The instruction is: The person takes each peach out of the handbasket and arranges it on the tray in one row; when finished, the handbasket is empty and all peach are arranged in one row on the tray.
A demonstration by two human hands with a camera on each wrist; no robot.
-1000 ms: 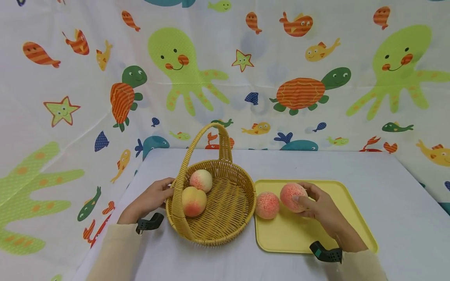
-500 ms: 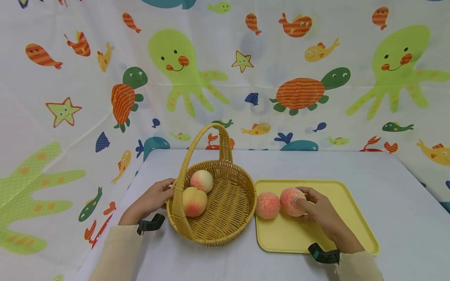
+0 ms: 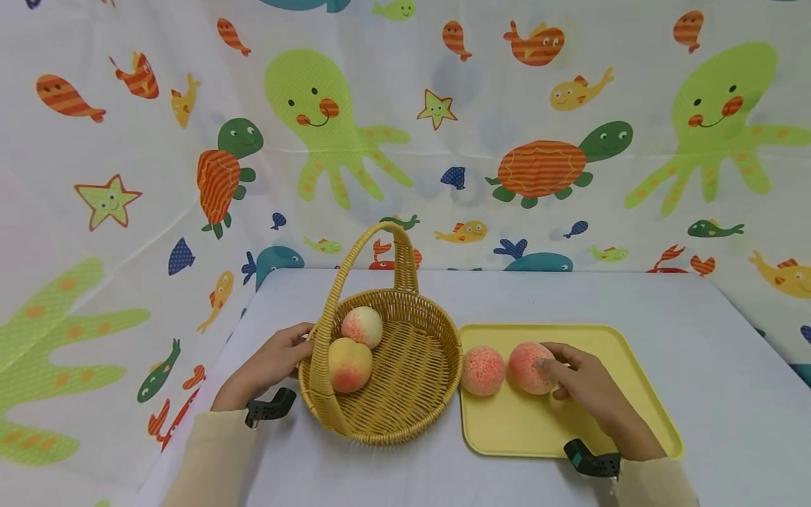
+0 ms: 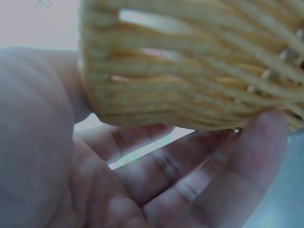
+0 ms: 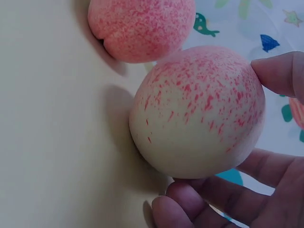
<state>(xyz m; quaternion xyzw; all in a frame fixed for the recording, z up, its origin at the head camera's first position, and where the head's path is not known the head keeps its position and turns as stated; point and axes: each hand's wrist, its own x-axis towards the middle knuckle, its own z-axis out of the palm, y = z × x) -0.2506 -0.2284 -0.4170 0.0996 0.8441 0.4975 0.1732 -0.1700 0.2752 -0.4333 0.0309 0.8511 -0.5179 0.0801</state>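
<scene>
Basket [image 3: 405, 373] and tray [image 3: 513, 429], side by side on white surface [image 3: 405, 472]; head view. L hand [image 3: 269, 360] grips basket at its L side, by the handle [image 3: 323, 338]. Inside basket: pale peach [image 3: 362, 327] just behind yellow peach [image 3: 351, 366]. On tray: L peach [image 3: 483, 371] at the edge nearest basket, and R peach [image 3: 531, 368] just beside it, pinched btwn thumb & fingers of R hand [image 3: 586, 387]; fingers mostly hidden behind the fruit.

L wrist view: basket weave across the top, blurred; fingers of L hand reach along its underside, palm at lower L. Thumb tip not seen; contents can't be made out.

R wrist view: R peach, pale w/ pink speckle, btwn thumb tip & fingers of R hand; it appears to rest on tray, contact partly in shadow. L peach just beyond; whether the two touch can't be told.

Step in hand (judged): R peach handled at tray level w/ basket steadied; pick-up vs. set-down unclear from this pose. Next move prob. calls for a firm thumb-&-finger hold if lifting, or a gentle letting-go w/o rolling R peach into L peach; basket best held steady throughout.
</scene>
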